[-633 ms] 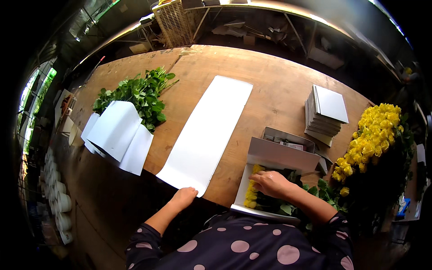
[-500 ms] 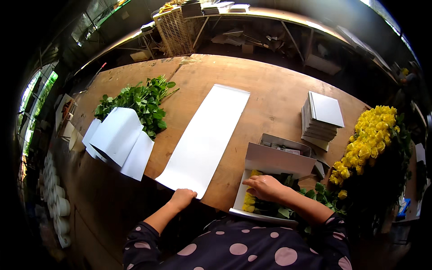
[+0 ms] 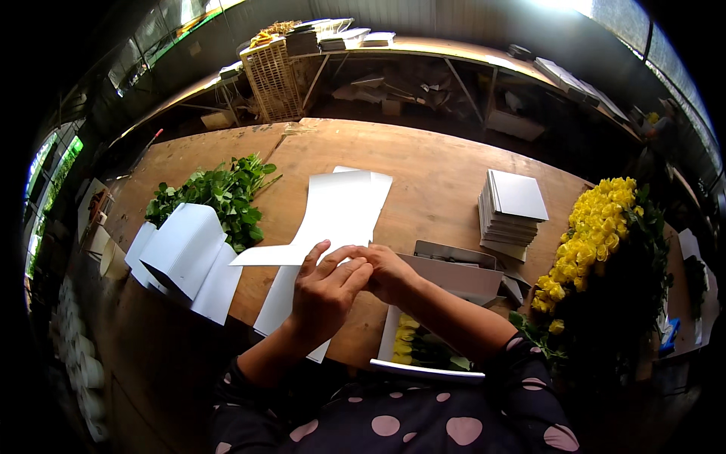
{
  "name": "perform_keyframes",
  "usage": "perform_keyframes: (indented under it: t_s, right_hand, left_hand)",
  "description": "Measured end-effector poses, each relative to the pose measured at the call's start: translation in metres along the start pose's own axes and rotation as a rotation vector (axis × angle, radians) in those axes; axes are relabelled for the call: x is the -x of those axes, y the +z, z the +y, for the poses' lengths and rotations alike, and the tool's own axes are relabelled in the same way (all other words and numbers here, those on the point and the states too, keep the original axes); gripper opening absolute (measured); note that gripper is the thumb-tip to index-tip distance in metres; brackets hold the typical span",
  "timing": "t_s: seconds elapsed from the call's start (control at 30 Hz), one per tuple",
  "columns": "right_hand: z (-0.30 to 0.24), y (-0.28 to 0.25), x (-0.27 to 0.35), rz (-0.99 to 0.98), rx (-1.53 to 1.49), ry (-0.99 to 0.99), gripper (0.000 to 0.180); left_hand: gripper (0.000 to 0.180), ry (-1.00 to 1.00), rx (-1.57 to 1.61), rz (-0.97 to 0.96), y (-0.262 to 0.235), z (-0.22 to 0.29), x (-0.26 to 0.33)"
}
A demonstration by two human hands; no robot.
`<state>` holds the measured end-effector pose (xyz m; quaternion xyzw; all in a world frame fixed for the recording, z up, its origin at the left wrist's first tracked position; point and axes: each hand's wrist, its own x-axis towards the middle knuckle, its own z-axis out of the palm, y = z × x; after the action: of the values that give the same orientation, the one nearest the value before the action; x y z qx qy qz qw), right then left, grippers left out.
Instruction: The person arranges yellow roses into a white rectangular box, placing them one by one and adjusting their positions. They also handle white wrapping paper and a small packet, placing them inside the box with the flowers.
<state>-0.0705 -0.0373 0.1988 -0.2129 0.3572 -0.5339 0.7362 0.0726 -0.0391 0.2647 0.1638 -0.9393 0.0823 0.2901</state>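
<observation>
My left hand (image 3: 327, 293) and my right hand (image 3: 389, 274) meet over the middle of the table. Between them they grip a white paper sheet (image 3: 340, 204), which is lifted and bent. Their touching fingertips hide the gripped edge. Beneath it, another white sheet (image 3: 281, 303) lies flat on the wood. Below my right forearm sits an open white carton (image 3: 446, 271), with yellow roses (image 3: 405, 339) lying in it, heads to the left. Left of my hands, a bunch of leafy green stems (image 3: 219, 193) is wrapped in white paper (image 3: 185, 242).
A stack of white-topped flat pieces (image 3: 516, 198) stands at right on the wooden table (image 3: 439, 181). Beyond it is a large bunch of yellow roses (image 3: 597, 231). White round containers (image 3: 89, 371) line the lower left. A slatted crate (image 3: 274, 79) stands at the back.
My right hand has left the roses in the carton and come to the middle. My left hand has risen to join it. A white sheet is now lifted and bent. The view has shifted slightly.
</observation>
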Motion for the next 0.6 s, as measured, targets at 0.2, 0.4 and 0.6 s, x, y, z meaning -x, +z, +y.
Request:
perform_keyframes:
  t_s: [0.2, 0.4, 0.6]
  right_hand:
    - [-0.086, 0.014, 0.078, -0.224, 0.520, -0.285, 0.022]
    - [-0.047, -0.044, 0.157, 0.227, 1.373, -0.173, 0.019]
    - [0.053, -0.147, 0.200, 0.485, 1.115, 0.128, 0.013]
  left_hand:
    - [0.066, -0.676, 2.128, -0.059, 0.049, -0.057, 0.042]
    - [0.071, -0.428, 2.519, 0.369, 0.051, -0.116, -0.008]
    - [0.029, -0.399, 1.972, 0.028, 0.081, -0.079, -0.035]
